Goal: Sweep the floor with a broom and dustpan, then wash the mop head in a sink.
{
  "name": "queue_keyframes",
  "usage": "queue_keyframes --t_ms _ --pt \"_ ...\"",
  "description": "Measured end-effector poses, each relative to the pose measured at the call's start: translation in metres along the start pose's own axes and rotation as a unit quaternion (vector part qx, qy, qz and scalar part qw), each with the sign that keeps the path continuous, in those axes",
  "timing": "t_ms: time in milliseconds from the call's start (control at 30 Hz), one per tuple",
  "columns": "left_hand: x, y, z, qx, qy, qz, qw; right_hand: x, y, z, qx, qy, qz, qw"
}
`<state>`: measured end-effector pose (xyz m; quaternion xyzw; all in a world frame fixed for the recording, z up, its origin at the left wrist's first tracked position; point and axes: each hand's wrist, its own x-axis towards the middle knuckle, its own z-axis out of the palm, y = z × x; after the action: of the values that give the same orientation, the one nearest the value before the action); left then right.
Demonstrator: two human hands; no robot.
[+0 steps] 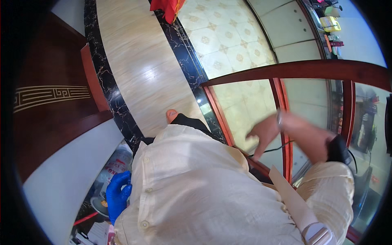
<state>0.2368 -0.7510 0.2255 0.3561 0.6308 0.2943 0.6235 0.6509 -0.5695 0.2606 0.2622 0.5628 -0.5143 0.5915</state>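
My left hand (pixel 118 194), in a blue glove, hangs at the left beside my cream buttoned shirt (pixel 183 183). Its fingers are curled with a gap to the thumb; whether it grips anything is not clear. Just behind it stands a clear plastic container (pixel 118 162) with red writing. My right hand (pixel 265 133), bare and blurred by motion, is at the right in front of a red-wood-framed glass partition (pixel 278 107), its fingers spread and nothing seen in it. A metal bracelet is on that wrist and a dark band farther up the forearm. A thin dark cable (pixel 274 150) passes near its fingertips.
A dark wooden panel (pixel 55 122) with a gold pattern stands at the left. Ahead runs a beige floor (pixel 137 55) with black marble borders. Red cloth (pixel 167 7) hangs at the top. Beyond the partition, bottles (pixel 330 24) stand on a counter. Papers (pixel 99 232) lie at lower left.
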Motion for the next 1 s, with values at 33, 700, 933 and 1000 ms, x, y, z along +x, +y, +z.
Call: queue_keyframes --t_ms 33,700,933,1000 --pt "0.003 0.005 -0.004 0.004 -0.01 -0.003 1.0 0.028 0.002 0.02 0.05 -0.088 -0.075 0.992" --pt "0.22 0.154 -0.091 0.105 -0.108 -0.078 0.985 0.05 -0.09 0.042 0.626 0.235 -0.233 0.705" --pt "0.307 0.184 -0.047 0.151 -0.133 -0.063 0.978 0.043 -0.056 0.027 0.637 0.321 -0.211 0.668" --pt "0.328 0.191 -0.028 0.138 -0.185 -0.1 0.968 0.047 -0.046 0.023 0.624 0.359 -0.205 0.663"
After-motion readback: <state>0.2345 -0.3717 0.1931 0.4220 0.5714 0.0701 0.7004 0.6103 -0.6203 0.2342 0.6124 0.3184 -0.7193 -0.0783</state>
